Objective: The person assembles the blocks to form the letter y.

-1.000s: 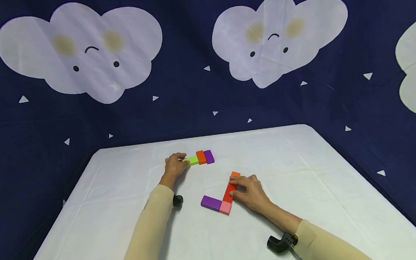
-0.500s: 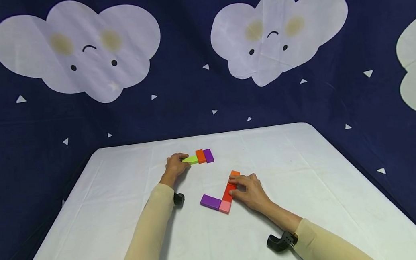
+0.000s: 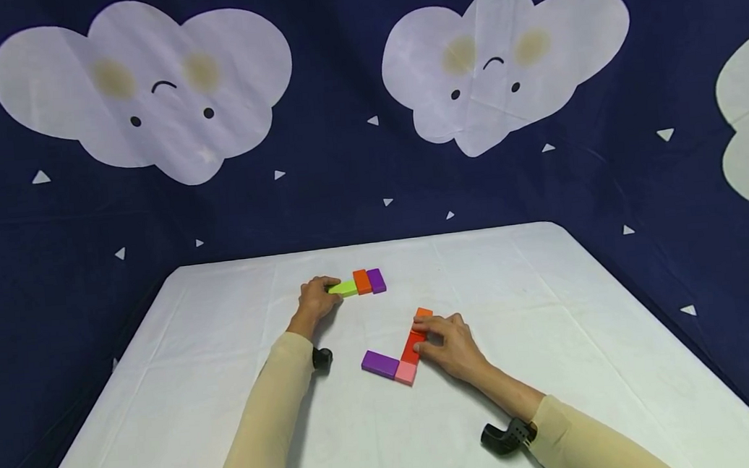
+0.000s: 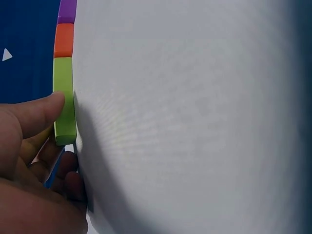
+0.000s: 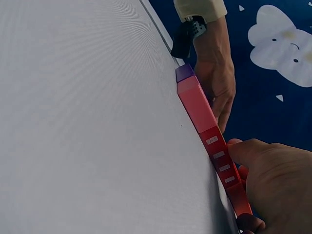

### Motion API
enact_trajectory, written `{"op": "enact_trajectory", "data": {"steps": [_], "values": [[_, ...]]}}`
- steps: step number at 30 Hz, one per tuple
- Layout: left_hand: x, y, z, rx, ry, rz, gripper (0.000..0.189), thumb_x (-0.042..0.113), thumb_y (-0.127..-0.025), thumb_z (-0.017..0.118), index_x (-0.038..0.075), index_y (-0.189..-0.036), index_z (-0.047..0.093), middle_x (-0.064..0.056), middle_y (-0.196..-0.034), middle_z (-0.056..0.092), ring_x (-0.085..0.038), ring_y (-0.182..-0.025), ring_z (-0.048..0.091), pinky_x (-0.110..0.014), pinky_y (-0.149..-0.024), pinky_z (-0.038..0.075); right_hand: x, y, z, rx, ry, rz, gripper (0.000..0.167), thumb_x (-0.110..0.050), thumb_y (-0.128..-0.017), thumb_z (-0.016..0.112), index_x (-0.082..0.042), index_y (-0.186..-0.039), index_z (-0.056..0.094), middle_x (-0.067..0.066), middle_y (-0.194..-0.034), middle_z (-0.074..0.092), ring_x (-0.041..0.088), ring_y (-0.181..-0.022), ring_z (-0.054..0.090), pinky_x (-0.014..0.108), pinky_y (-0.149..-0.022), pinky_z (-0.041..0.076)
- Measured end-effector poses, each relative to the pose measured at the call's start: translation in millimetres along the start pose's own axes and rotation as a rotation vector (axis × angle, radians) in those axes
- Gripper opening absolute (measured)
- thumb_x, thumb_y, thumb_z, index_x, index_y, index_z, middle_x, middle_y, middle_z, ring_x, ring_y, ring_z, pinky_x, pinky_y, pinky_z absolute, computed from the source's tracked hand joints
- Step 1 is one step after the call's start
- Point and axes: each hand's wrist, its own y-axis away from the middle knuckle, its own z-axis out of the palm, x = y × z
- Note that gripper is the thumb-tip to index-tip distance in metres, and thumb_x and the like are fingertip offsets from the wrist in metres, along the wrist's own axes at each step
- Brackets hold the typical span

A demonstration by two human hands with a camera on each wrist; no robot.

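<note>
Two grps. of flat, rect. blocks lie on the white tabletop (image 3: 572, 351). Far grp., L to R: lime block (image 3: 346, 288), far orange block (image 3: 362, 282), far purple block (image 3: 376, 281). All touch in a row; lime runs lengthwise along the row, the other 2 crosswise. L hand (image 3: 316, 299) holds the lime block at its outer end, fingers pinched narrow w/ thumb on near side; L wrist view shows plain green faces, crisp edges. Near grp. forms a bent line, approx. an L: near purple block (image 3: 380, 364) (oblong), pink block (image 3: 406, 373) (squarish from above) at the corner, then red block (image 3: 412, 352), then near orange block (image 3: 424, 312) at the far end. R hand (image 3: 450, 345) pinches the red block, thumb on its R side, fingertips reaching over nr. the red/orange joint, partly covering both. R wrist view: red side face carries 4 small pale marks in a row; pink face is plain. Backdrop (image 3: 340, 214): navy w/ cloud prints.
</note>
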Motion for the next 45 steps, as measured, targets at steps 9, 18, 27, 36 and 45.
{"op": "enact_trajectory", "data": {"steps": [9,18,27,36,45], "values": [[-1.8,5.6,-1.6,0.021,0.010,0.010,0.037,0.008,-0.083,0.067,0.010,-0.120,0.064,-0.014,-0.127,0.055,-0.030,-0.120,0.042,-0.043,-0.104,0.034,-2.3,1.3,1.3,-0.001,-0.003,0.011,0.034,-0.025,-0.076,0.077,-0.018,-0.109,0.072,-0.005,-0.121,0.066,0.011,-0.082,0.040,0.030,-0.076,0.031],[-1.4,21.1,-25.3,0.014,0.099,0.036,0.040,0.005,-0.085,0.064,0.008,-0.125,0.061,-0.014,-0.127,0.054,-0.028,-0.108,0.046,-0.037,-0.090,0.040,-1.8,0.2,-1.5,-0.014,0.000,0.015,0.035,-0.025,-0.077,0.076,-0.017,-0.110,0.071,-0.004,-0.123,0.065,0.012,-0.082,0.040,0.031,-0.078,0.030],[1.3,45.8,-40.4,-0.081,0.141,0.112,0.037,0.006,-0.085,0.066,0.009,-0.121,0.064,-0.012,-0.117,0.056,-0.021,-0.088,0.045,-0.025,-0.068,0.037,-2.3,0.9,-1.9,-0.002,0.007,-0.001,0.035,-0.025,-0.077,0.076,-0.014,-0.110,0.071,-0.002,-0.122,0.066,0.012,-0.082,0.040,0.032,-0.078,0.030],[2.6,75.5,-46.9,-0.144,0.154,0.139,0.036,0.006,-0.084,0.066,0.015,-0.120,0.066,-0.008,-0.118,0.059,-0.022,-0.098,0.048,-0.025,-0.072,0.037,-1.5,0.2,-0.8,0.006,0.003,-0.029,0.035,-0.025,-0.077,0.076,-0.014,-0.110,0.071,-0.001,-0.121,0.066,0.013,-0.081,0.041,0.032,-0.077,0.030],[-8.7,92.0,-48.2,-0.201,0.116,0.172,0.035,0.006,-0.084,0.066,0.016,-0.117,0.067,-0.007,-0.113,0.060,-0.021,-0.096,0.048,-0.027,-0.071,0.035,-1.6,0.4,-1.0,0.007,0.004,-0.013,0.034,-0.024,-0.077,0.076,-0.015,-0.109,0.071,-0.002,-0.121,0.066,0.011,-0.080,0.039,0.031,-0.077,0.030]]}}
